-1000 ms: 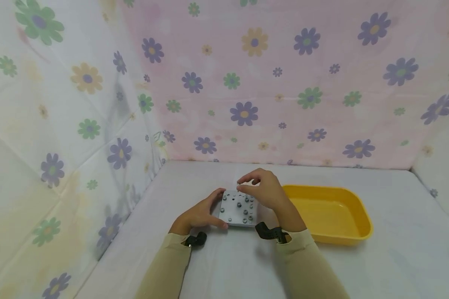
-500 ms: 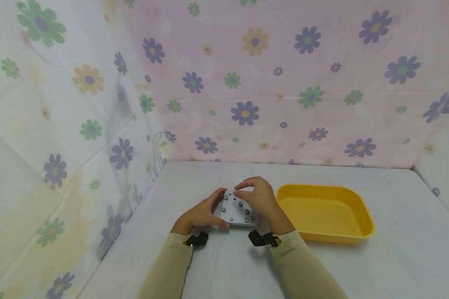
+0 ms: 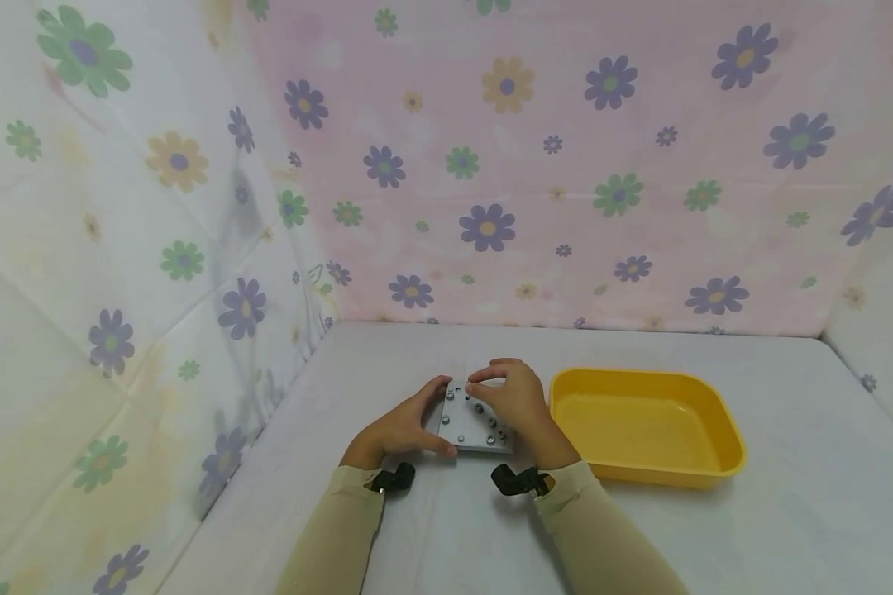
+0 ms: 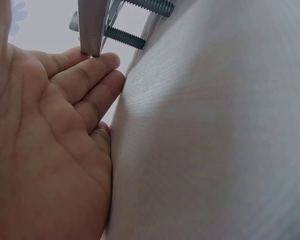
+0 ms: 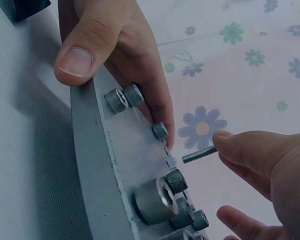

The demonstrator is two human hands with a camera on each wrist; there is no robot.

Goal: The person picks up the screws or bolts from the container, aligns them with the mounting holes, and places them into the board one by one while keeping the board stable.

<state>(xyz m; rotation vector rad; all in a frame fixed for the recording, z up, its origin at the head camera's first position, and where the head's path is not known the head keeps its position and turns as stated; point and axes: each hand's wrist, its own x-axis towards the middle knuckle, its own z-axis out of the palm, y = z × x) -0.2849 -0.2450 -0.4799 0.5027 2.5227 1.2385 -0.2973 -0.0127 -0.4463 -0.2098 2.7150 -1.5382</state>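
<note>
A silver metal plate [image 3: 465, 427] lies on the table, with several socket head screws [image 5: 156, 201] standing in it. My left hand [image 3: 402, 425] grips its left side, the thumb at the near corner and the fingers along the far end. In the left wrist view the fingertips [image 4: 110, 61] meet the plate's edge, and threaded shanks [image 4: 125, 38] stick out of its underside. My right hand [image 3: 519, 402] pinches a small screw [image 5: 199, 154] between thumb and index finger over the far part of the plate. Its threaded end points at the plate face; its head is hidden by the fingers.
A yellow tray [image 3: 647, 474] stands right of the plate, close to my right forearm. White cloth [image 3: 432, 529] covers the table. Flowered fabric walls [image 3: 565, 182] rise at the back and sides. Black straps [image 3: 517, 480] sit at both wrists.
My right hand has come down and slightly toward me with the screw, mostly in the first half second. The left hand keeps its grip on the plate.
</note>
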